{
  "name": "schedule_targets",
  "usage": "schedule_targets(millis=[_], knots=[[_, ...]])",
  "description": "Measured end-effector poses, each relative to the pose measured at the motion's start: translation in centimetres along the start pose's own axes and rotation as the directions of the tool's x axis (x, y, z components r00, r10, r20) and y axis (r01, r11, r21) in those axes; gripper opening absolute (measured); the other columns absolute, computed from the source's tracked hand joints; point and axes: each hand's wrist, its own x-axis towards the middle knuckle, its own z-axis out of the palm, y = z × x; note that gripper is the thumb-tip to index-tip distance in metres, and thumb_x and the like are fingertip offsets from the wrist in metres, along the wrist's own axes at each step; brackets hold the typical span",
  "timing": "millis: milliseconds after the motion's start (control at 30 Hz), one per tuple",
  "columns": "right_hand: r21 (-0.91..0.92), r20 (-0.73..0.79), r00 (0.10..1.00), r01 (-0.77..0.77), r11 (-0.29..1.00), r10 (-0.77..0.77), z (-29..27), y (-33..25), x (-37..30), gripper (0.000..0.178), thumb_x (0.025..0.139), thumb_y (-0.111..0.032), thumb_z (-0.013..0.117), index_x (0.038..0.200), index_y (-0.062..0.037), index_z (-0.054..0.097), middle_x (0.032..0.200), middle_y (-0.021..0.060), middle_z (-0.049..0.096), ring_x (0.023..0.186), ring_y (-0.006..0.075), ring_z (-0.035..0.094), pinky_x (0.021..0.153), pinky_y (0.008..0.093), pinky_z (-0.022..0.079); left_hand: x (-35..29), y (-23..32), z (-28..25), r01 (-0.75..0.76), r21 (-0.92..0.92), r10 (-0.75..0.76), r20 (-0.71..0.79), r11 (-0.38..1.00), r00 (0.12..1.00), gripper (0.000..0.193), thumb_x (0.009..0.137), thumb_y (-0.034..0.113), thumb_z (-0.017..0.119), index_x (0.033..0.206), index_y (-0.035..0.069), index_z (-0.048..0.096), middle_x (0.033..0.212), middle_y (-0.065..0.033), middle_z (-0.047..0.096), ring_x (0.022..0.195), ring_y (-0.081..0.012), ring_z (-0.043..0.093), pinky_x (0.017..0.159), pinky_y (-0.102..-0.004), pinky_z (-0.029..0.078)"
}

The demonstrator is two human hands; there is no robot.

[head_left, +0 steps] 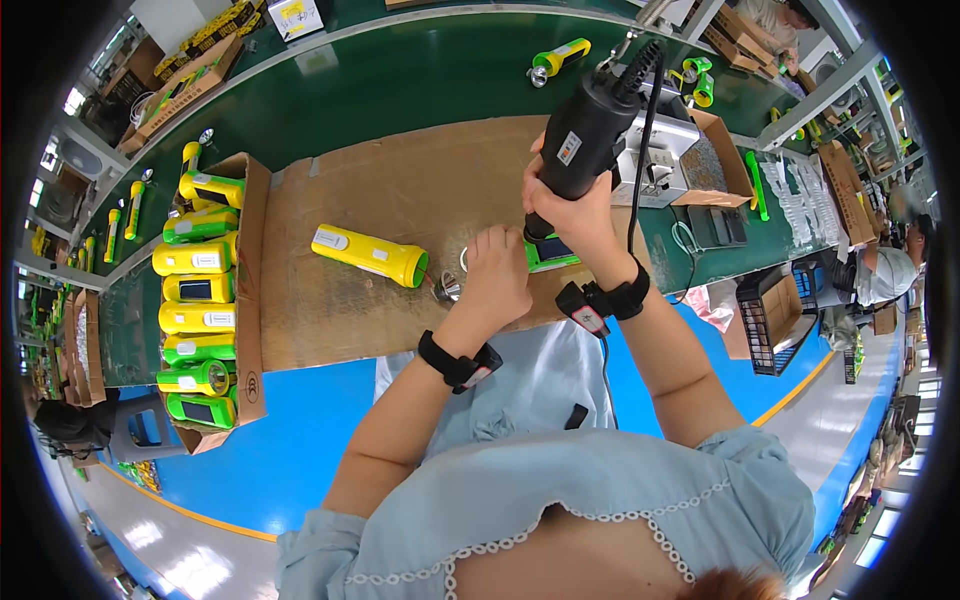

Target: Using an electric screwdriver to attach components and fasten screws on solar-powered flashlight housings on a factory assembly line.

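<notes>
The green flashlight (560,262) lies on the brown cardboard sheet (340,180), close to its near edge. Little of it shows: a bright green casing with a darker panel, the rest covered by the hands. The left hand (497,272) is at its left end, fingers bunched; whether that grip is closed on it, I cannot tell. The right hand (575,210) grips the lower barrel of a black power driver (583,135), a thick cylinder with a small pale label, its nose angled down to the green casing; contact there is hidden.

Just left of the left hand is a silver reflector (447,288). Beyond it lies a yellow flashlight (365,255), smooth-bodied with a flared head, a white label near its tail and a thin reddish wire at its head end.

Farther left, a carton (252,310) holds stacked yellow and green flashlights. The green bench (420,80) extends behind, bearing a silver machine (650,165) on the right.
</notes>
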Motion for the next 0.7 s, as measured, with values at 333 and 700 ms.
schedule_targets(millis=[333,700], knots=[[0.095,-0.397,0.853,0.405,0.909,-0.339,-5.7,-7.0,-6.1,0.058,0.082,-0.013,0.066,0.127,-0.0013,0.031,0.072,0.0049,0.048,0.060,0.0158,0.052,0.064,0.0339,0.049,6.3,0.4,1.7,0.472,0.281,-0.489,-0.011,0.836,0.872,0.078,0.061,0.042,0.081,0.113,-0.005,0.048,0.102,-0.0204,0.054,0.098,-0.0353,0.055,0.081,-0.0449,0.042],[-0.229,-0.521,0.718,0.404,0.885,-0.462,-11.6,-4.4,-2.2,0.049,0.081,0.000,0.057,0.124,0.0107,0.036,0.071,0.0087,0.056,0.061,0.0149,0.057,0.064,0.0278,0.047,6.5,-1.1,-5.9,0.220,0.284,-0.216,-0.044,0.933,0.975,0.037,0.079,0.012,0.059,0.115,0.011,0.056,0.113,-0.0202,0.055,0.109,-0.0384,0.051,0.091,-0.0522,0.038]])
